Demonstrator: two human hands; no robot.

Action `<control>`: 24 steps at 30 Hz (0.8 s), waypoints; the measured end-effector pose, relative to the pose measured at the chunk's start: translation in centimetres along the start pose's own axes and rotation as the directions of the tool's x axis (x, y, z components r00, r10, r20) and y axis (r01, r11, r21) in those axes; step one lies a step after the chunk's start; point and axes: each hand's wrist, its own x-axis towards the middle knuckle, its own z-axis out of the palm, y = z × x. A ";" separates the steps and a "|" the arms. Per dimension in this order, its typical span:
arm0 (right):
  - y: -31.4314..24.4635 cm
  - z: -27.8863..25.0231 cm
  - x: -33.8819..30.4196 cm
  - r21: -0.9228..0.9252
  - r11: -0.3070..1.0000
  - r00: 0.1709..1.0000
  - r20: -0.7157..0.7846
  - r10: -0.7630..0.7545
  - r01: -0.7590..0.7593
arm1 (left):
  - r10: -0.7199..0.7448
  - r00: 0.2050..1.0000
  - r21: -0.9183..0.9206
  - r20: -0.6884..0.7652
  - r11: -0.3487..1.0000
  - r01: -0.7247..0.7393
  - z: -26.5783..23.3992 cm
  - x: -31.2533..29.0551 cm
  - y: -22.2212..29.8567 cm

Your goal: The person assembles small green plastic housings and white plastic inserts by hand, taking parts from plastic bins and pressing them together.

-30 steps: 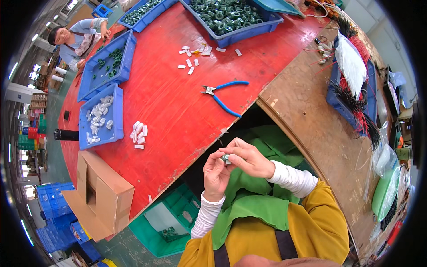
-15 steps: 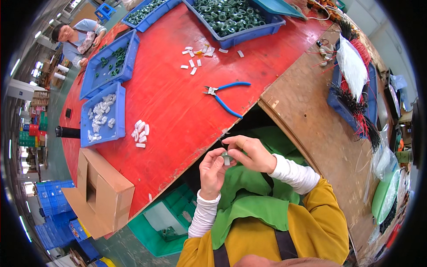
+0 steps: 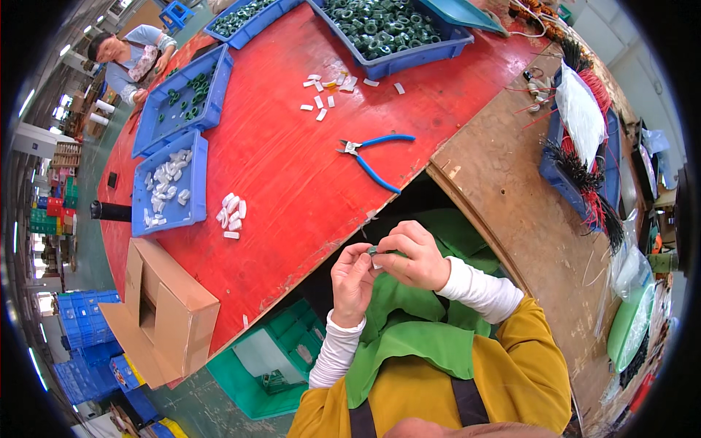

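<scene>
My left hand [image 3: 352,286] is closed, pinching a small dark-green ring [image 3: 372,250] with a white piece at its lower side, just in front of the red table's edge. My right hand [image 3: 413,257] meets it from the other side, thumb and fingers pressed together at the same ring. The fingers cover much of the part. Beyond my hands lie blue-handled cutting pliers [image 3: 376,150], jaws pointing left. To the left, a small pile of white plastic pieces [image 3: 232,213] rests on the red table [image 3: 292,190].
Blue trays hold green rings [image 3: 380,29] at the back and white pieces [image 3: 166,182] at left. An opened cardboard box [image 3: 186,321] sits at the table's left corner, above a green crate [image 3: 241,387]. At right, a blue bin [image 3: 551,164] holds wires. Another person [image 3: 131,62] sits far left.
My right hand has come down and in to the ring, its fingers now closed at it. My left hand stays nearly in place, still pinching the ring. The view has shifted slightly.
</scene>
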 end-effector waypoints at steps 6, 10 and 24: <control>-0.4 0.1 -0.1 -0.048 0.993 0.988 -0.109 -0.112 0.107 | 0.042 0.998 -0.027 -0.052 0.999 -0.044 0.3 0.2 0.0; -1.0 0.5 -0.7 0.046 0.998 0.996 -0.081 0.046 -0.042 | 0.039 0.998 -0.148 -0.042 0.988 -0.044 -0.3 0.5 -0.6; -0.2 -0.8 1.7 0.255 0.931 0.947 -0.118 0.298 -0.262 | 0.209 0.976 0.148 0.064 0.965 -0.216 0.4 -0.3 -0.4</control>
